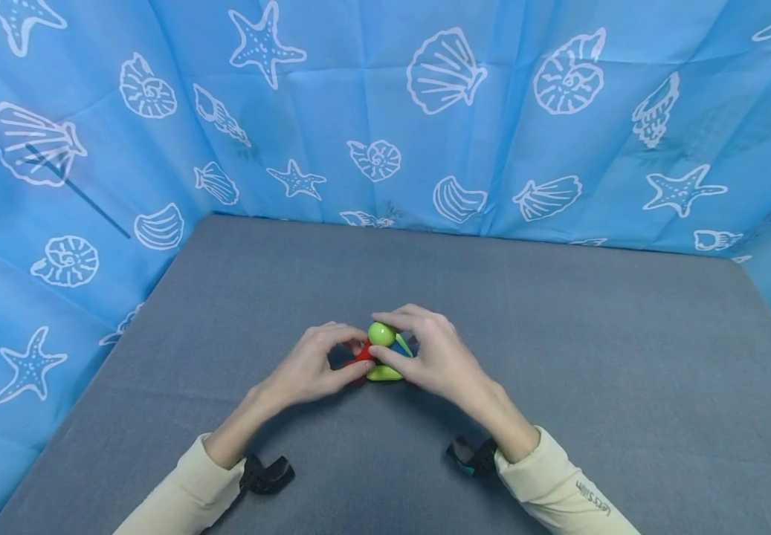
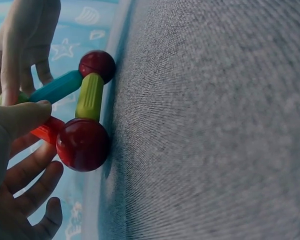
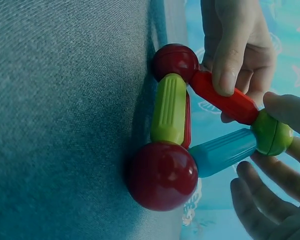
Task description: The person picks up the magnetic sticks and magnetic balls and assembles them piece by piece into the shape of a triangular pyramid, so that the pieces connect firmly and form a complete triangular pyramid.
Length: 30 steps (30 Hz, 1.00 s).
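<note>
Between the hands stands a small frame of toy building sticks and balls. A green ball (image 1: 381, 334) tops it; my right hand (image 1: 435, 353) pinches this ball between thumb and fingers. With thumb and fingers my left hand (image 1: 311, 364) grips the red stick (image 3: 227, 100) that slopes up to the ball. A blue stick (image 3: 225, 151) slopes up from the other side. Along the base, a yellow-green stick (image 3: 169, 109) joins two dark red balls, the nearer one (image 3: 162, 176) looking larger in the right wrist view. Another red piece shows partly behind that stick.
The frame rests on a grey cloth-covered table (image 1: 559, 357). Blue curtains (image 1: 372, 96) with white shell and starfish prints hang behind and at the sides. Black straps with small devices (image 1: 268, 475) sit at both wrists, close above the table.
</note>
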Each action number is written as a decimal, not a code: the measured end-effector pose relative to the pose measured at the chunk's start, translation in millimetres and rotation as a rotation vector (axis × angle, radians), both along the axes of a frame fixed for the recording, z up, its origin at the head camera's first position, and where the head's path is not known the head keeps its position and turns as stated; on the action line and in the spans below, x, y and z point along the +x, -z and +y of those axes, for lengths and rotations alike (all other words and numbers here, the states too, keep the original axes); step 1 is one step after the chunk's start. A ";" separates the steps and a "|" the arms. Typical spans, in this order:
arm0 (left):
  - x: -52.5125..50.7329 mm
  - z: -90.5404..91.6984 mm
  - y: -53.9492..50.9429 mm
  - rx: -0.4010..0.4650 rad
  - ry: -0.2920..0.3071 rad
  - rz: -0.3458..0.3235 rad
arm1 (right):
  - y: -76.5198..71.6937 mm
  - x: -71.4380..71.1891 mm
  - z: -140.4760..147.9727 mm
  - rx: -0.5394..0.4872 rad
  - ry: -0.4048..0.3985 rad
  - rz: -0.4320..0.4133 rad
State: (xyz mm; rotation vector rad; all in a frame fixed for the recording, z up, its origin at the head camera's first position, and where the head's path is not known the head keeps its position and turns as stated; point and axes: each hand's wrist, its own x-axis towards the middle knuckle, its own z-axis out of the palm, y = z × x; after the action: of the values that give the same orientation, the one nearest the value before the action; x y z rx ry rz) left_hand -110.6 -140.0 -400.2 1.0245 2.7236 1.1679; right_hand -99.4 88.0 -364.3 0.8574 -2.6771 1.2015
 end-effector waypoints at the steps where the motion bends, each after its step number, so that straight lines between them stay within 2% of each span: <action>1: 0.0 -0.1 -0.2 0.000 0.001 -0.002 | 0.2 0.5 0.1 0.008 0.003 0.003; 8: 1.2 -0.1 -1.7 0.004 -0.009 -0.002 | 2.6 3.0 1.6 0.076 0.006 0.004; 12: 1.9 0.4 -2.2 0.003 -0.017 0.008 | 3.1 3.1 2.2 0.084 -0.003 -0.012; 19: 1.7 2.0 -1.9 0.003 -0.023 0.034 | 5.3 3.4 4.0 0.080 -0.007 0.019; 30: -11.9 11.3 0.3 -0.013 -0.014 0.024 | 8.2 -4.0 10.0 0.051 0.037 0.010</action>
State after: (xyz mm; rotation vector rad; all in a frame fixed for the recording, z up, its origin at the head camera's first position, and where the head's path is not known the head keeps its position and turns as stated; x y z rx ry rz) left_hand -122.5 -128.8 -400.4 1.0267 2.7576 1.1459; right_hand -103.4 98.0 -372.5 0.8142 -2.7139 1.1232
